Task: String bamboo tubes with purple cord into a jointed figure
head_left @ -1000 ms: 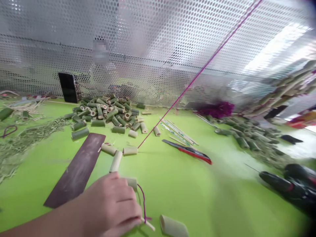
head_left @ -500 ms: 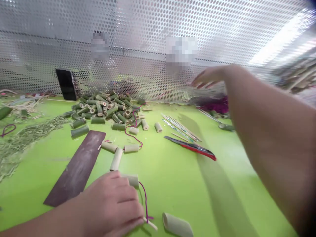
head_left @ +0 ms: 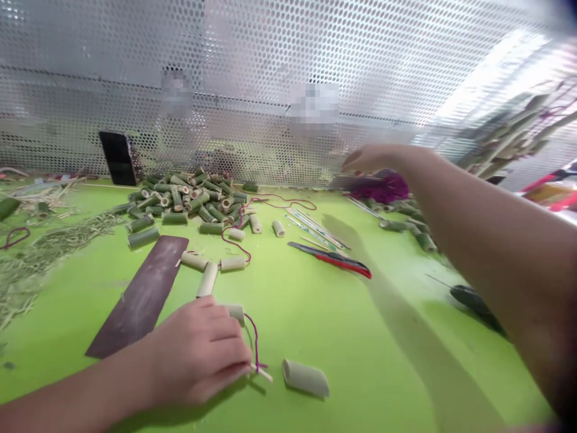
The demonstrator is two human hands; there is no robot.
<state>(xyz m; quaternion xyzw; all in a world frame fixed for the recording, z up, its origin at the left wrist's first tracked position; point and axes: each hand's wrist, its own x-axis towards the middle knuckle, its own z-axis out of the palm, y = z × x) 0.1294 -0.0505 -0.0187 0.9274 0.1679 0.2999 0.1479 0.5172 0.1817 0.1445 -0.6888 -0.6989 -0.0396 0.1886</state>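
My left hand [head_left: 205, 352] is closed round a thin bamboo stick [head_left: 262, 373], whose end sticks out past the fingers. Purple string [head_left: 255, 337] is tied to that stick and runs back into a pale bamboo tube [head_left: 235, 314]. Just beyond the hand lie more peeled tubes, among them an upright-angled one [head_left: 208, 280] and one threaded on string [head_left: 233, 263]. A loose cut tube [head_left: 306, 377] rests to the right of the stick. My right hand [head_left: 368, 159] reaches far forward above a purple yarn bundle [head_left: 383, 187], fingers loosely extended and apparently holding nothing.
A heap of green bamboo pieces [head_left: 184, 201] lies at the back, near a phone [head_left: 118, 159] propped on the perforated metal panel [head_left: 252, 72]. A brown sandpaper strip [head_left: 139, 297], thin sticks [head_left: 318, 228], a red-handled knife [head_left: 342, 262] and a dark-handled tool [head_left: 473, 302] lie about.
My right hand has come down slightly, its fingers less spread. A loop of purple string now lies on the table behind the thin sticks. My left hand keeps its hold; the view has shifted right.
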